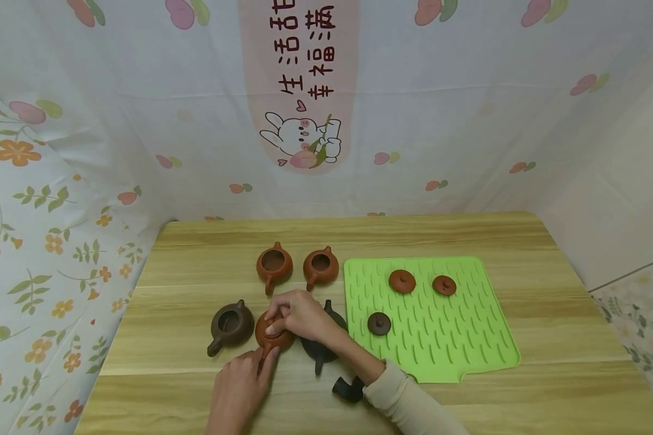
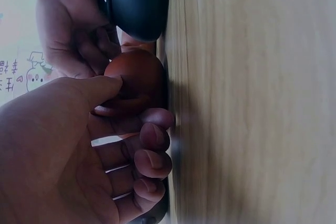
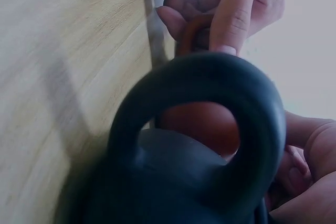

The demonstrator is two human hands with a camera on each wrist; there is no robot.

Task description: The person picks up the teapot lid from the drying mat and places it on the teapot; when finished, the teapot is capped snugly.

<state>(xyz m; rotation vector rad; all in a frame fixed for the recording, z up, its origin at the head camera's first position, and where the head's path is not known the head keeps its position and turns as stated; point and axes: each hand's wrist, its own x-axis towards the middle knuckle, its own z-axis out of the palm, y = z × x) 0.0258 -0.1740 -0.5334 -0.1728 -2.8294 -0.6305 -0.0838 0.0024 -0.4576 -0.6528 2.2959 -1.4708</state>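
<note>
A reddish-brown clay teapot (image 1: 275, 344) stands at the front left of the table, its handle toward me. My left hand (image 1: 243, 382) pinches that handle between thumb and forefinger; the other fingers curl loosely beneath in the left wrist view. From the right, my right hand (image 1: 299, 315) reaches over the pot, thumb and fingers at the teapot lid (image 1: 272, 331) on its top; its fingertips partly hide the lid. Under my right wrist stands a black teapot (image 1: 318, 350), whose loop handle (image 3: 197, 80) fills much of the right wrist view.
A dark brown lidless teapot (image 1: 239, 326) stands at the left, and two lidless reddish teapots (image 1: 274, 263) behind. On the green mat (image 1: 441, 344) lie two reddish lids (image 1: 402, 281) and a dark lid (image 1: 379, 324). A curved black piece (image 1: 348, 390) is beside my right forearm.
</note>
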